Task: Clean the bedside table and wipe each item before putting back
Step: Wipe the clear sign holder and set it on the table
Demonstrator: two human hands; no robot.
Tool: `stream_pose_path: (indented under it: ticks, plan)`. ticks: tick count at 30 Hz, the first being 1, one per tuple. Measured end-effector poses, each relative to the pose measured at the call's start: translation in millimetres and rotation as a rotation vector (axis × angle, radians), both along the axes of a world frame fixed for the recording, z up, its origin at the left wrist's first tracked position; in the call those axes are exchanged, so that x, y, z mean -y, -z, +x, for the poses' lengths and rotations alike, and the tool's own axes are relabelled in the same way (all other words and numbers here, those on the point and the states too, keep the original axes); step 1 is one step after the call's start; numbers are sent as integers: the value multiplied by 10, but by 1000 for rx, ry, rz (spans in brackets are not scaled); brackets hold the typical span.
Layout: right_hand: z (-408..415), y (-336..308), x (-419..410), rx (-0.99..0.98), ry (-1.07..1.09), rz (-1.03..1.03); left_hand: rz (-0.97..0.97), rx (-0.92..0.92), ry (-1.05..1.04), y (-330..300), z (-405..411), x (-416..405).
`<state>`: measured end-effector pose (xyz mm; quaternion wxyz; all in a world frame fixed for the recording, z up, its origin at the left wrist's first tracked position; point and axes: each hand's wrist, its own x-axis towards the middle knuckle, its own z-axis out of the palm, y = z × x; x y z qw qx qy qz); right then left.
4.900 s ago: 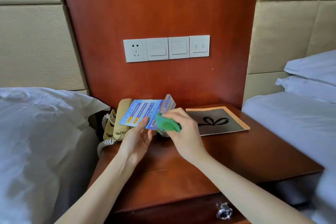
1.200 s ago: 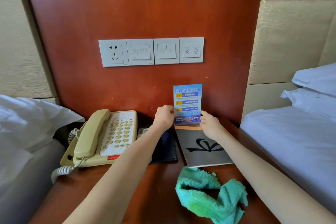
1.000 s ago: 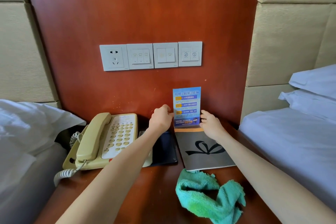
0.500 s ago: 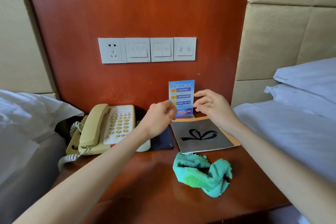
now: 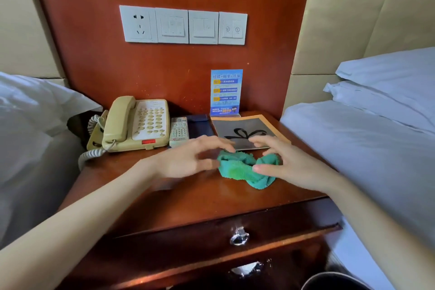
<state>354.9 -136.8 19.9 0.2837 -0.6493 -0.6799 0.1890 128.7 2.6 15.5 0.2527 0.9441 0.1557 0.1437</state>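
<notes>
A crumpled green cloth (image 5: 237, 168) lies on the wooden bedside table (image 5: 193, 195). My left hand (image 5: 188, 160) hovers at its left side with fingers spread and holds nothing. My right hand (image 5: 284, 165) is over the cloth's right end, fingers relaxed, thumb against the fabric. A blue sign card (image 5: 226, 92) stands upright against the back panel. In front of it lies a grey folder with a bow drawing (image 5: 244, 130). A beige telephone (image 5: 136, 123) sits at the back left, with a remote control (image 5: 179, 132) and a dark tray (image 5: 200, 126) beside it.
White bedding flanks the table on the left (image 5: 30, 139) and right (image 5: 367, 139). A socket and switch panel (image 5: 183, 24) is on the wall above. A drawer with a metal pull (image 5: 239, 238) is below the top. A dark bin rim (image 5: 334, 281) shows at bottom right.
Both hands let go of the blue sign card, which now stands at the back, and came forward and down to the green cloth.
</notes>
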Motion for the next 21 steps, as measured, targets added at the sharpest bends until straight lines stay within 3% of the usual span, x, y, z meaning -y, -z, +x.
stream_pose_path:
  ticks: [2, 4, 10, 14, 21]
  plan:
    - [-17, 101, 84, -19, -34, -7, -35, -34, 32, 58, -19, 59]
    - [-13, 188, 137, -11, -55, 25, 79, -62, 67, 92, -8, 99]
    - [62, 272, 205, -13, 69, 197, 146, -21, 73, 104, 32, 125]
    - [116, 261, 302, -286, 111, 223, 161, 66, 8, 56, 64, 155]
    - [178, 189, 479, -899, 167, 348, -285, 352, -30, -214, 173, 376]
